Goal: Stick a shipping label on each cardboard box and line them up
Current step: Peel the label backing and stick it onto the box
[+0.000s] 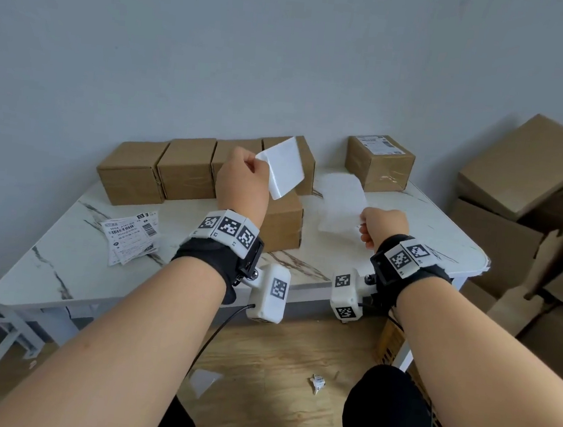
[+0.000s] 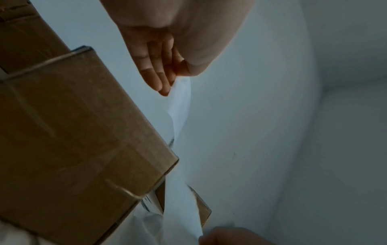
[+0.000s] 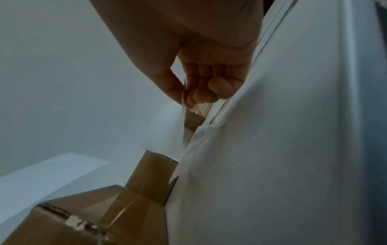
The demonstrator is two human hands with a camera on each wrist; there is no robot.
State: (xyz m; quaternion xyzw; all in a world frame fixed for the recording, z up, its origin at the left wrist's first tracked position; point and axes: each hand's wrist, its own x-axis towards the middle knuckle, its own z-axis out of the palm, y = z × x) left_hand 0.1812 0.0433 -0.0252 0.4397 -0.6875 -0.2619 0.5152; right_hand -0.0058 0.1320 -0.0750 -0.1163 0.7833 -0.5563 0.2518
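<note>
My left hand [image 1: 255, 164] is raised over the table and pinches a white shipping label [image 1: 282, 168] by its corner, blank side towards me. In the left wrist view the label [image 2: 180, 102] hangs from that hand [image 2: 167, 82]. My right hand [image 1: 363, 221] pinches a thin translucent backing sheet [image 1: 341, 202], apart from the label; thumb and fingers [image 3: 188, 92] close on the sheet [image 3: 272, 149]. An unlabelled cardboard box [image 1: 282, 223] stands below my left hand. Several plain boxes [image 1: 160, 170] form a row at the back left. One labelled box [image 1: 379, 162] stands back right.
A loose pile of printed labels [image 1: 131, 236] lies on the marble-look table [image 1: 61, 271] at the front left. Large cardboard cartons [image 1: 528, 202] are stacked on the floor to the right. Paper scraps [image 1: 317, 382] lie on the wooden floor by my knees.
</note>
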